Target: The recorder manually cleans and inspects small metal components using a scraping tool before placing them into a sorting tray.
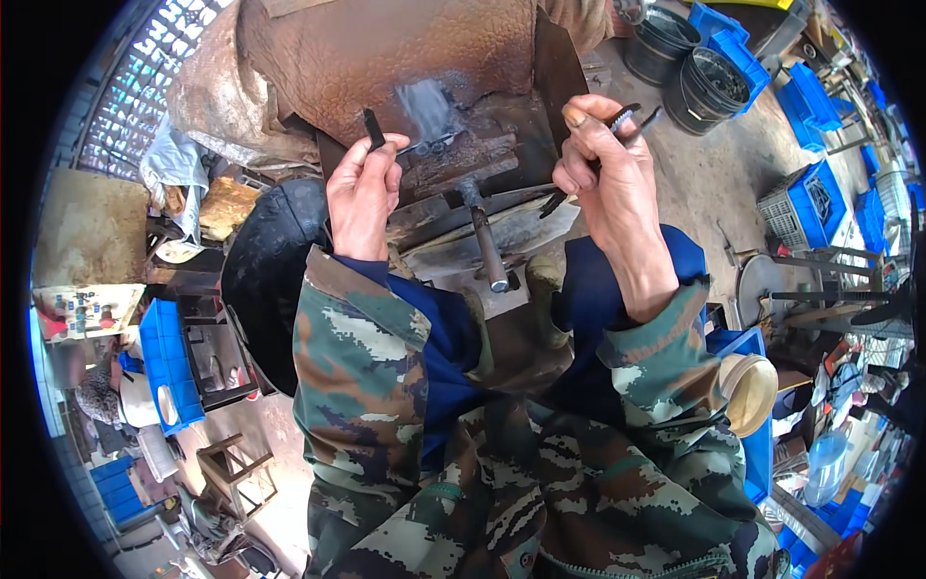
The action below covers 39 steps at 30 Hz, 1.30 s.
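Observation:
My left hand pinches a small black flat piece between thumb and fingertips, with its end pointing up. A thin greyish strip extends to the right from the same fingertips; whether it is part of that piece I cannot tell. My right hand is closed around a dark narrow metal tool. Two ends of it show above the thumb and a dark tip sticks out below the fingers; the palm hides its middle. Between and beyond both hands stands a rusty brown metal rig with a T-shaped bar pointing toward me.
Left of my arm stands a large black round tub. Black buckets and a blue-and-grey crate are on the floor at right. A blue bin and a wooden stool stand at left. A beige round container is by my right elbow.

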Available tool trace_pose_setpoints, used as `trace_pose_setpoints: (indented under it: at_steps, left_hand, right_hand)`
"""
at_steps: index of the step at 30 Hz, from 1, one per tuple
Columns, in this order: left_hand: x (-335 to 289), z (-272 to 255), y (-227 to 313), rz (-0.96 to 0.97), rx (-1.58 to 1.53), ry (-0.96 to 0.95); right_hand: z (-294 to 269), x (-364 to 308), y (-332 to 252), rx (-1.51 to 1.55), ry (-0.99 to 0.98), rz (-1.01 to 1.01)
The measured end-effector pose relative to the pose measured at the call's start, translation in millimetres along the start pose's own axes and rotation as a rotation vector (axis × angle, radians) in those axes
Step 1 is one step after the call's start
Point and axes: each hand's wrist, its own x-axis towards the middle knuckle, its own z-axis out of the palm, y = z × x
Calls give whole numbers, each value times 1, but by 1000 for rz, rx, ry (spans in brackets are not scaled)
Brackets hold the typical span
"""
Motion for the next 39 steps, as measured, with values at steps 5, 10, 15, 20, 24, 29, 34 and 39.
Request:
trace_pose_setpoints:
  at_steps: [5, 10, 15, 20, 24, 29, 34, 39]
  left_hand:
    - [-26, 5, -13, -7, -220, 74]
    - [-70, 22, -52, -122, -354, 139]
    - [-90, 21, -65, -149, -438, 142]
    - [-87, 21, -30, 8, -293, 70]
    - [-89, 30, -3, 124, -160, -182]
    - [-83, 33, -11, 215, -239, -195]
    - [-100, 35, 5, 148, -165, -204]
    - [-102, 24, -8, 53, -163, -206]
  right_hand:
    - [10, 2, 1, -135, 20, 161]
    - [1, 6, 21, -586, -28, 70]
    - [-10, 2, 21, -851, -222, 229]
    - [1, -19, 8, -701, -449, 428]
    - [25, -32, -2, -1118, -625, 22]
    - [36, -44, -5, -1177, -587, -77]
    - [47, -53, -13, -1190, -602, -92]
    - [35, -61, -2, -1008, -679, 94]
